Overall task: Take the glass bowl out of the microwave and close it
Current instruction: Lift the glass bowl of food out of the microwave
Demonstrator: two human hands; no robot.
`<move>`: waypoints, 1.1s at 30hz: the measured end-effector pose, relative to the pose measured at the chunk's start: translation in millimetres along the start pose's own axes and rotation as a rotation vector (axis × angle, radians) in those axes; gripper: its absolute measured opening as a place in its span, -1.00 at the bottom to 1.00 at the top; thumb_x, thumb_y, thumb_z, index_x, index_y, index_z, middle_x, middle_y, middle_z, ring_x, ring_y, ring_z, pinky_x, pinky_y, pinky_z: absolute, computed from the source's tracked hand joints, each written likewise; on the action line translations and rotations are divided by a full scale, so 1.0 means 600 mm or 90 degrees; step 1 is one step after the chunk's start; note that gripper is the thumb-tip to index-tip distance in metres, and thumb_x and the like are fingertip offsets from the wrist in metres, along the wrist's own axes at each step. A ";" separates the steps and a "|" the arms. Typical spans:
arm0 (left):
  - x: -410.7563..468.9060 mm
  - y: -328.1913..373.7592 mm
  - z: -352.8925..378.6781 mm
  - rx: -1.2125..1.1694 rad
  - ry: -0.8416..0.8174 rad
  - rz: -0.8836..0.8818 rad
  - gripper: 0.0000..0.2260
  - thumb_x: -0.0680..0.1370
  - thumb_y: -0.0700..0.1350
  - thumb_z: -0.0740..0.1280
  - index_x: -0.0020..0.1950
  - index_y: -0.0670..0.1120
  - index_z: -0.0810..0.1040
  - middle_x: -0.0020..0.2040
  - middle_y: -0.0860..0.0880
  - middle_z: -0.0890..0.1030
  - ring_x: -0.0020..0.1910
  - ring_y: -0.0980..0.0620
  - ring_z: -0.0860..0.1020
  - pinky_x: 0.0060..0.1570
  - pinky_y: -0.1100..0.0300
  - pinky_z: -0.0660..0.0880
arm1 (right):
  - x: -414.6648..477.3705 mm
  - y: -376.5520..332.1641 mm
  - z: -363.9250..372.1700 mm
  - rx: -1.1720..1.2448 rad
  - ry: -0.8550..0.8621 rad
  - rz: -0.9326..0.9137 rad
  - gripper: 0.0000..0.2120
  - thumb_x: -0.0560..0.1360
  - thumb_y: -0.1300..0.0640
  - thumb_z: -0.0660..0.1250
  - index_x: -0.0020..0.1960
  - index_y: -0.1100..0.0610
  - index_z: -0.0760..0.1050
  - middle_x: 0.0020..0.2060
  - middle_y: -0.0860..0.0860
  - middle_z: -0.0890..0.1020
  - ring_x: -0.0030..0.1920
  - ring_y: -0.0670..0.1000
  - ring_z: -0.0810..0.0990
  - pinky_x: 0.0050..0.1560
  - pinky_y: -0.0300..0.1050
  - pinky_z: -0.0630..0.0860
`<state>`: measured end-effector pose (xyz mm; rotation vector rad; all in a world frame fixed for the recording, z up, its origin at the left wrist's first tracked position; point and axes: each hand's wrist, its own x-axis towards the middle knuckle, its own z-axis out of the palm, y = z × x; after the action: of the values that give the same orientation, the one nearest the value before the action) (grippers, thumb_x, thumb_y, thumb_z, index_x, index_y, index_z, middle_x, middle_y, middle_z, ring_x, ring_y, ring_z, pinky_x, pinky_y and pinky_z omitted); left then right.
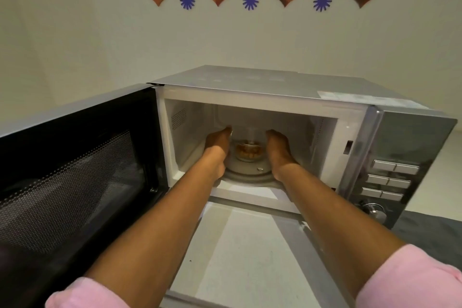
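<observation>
The silver microwave [287,87] stands open, its black door [75,170] swung out to the left. Inside, a clear glass bowl [248,154] with brownish food rests on the glass turntable [250,174]. My left hand [217,150] reaches into the cavity on the bowl's left side. On the bowl's right side is my right hand [280,152]. Both palms face the bowl with fingers stretched out. Whether they touch the clear glass wall is unclear.
The control panel [390,177] with buttons and a knob sits at the microwave's right. A white counter [240,257] lies in front, with a dark mat [430,235] at the right. A white wall with brown and blue decorations rises behind.
</observation>
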<state>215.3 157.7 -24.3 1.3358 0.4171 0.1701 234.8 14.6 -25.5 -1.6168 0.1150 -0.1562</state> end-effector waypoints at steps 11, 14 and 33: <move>-0.030 0.000 0.019 -0.135 -0.067 0.012 -0.61 0.71 0.07 0.24 0.41 -0.15 0.60 0.30 -0.18 0.70 0.28 -0.18 0.65 0.43 -0.08 0.53 | -0.019 -0.015 0.004 0.071 -0.032 0.052 -0.63 0.57 0.01 0.16 0.20 0.10 0.64 0.10 0.15 0.72 0.15 0.19 0.65 0.38 0.18 0.52; -0.060 0.011 0.014 -0.141 -0.083 0.026 -0.71 0.72 0.05 0.23 0.21 -0.08 0.68 0.10 -0.10 0.79 0.10 -0.08 0.70 0.23 0.02 0.61 | -0.041 -0.034 -0.006 0.083 -0.030 0.077 -0.66 0.57 0.00 0.17 0.17 0.08 0.64 0.07 0.14 0.72 0.16 0.20 0.65 0.33 0.16 0.55; -0.359 -0.021 -0.048 -0.128 -0.177 0.030 -0.52 0.76 0.08 0.12 0.04 -0.04 0.82 0.07 -0.06 0.81 0.12 0.03 0.76 -0.01 0.22 0.67 | -0.296 -0.012 -0.178 0.211 -0.205 0.086 -0.62 0.72 -0.07 0.14 0.43 0.05 0.51 0.24 0.02 0.72 0.24 0.09 0.69 0.26 0.14 0.61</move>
<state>5.8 104.8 0.7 1.1519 0.1295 0.0609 41.1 -60.1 -18.3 -1.2805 -0.0487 0.1815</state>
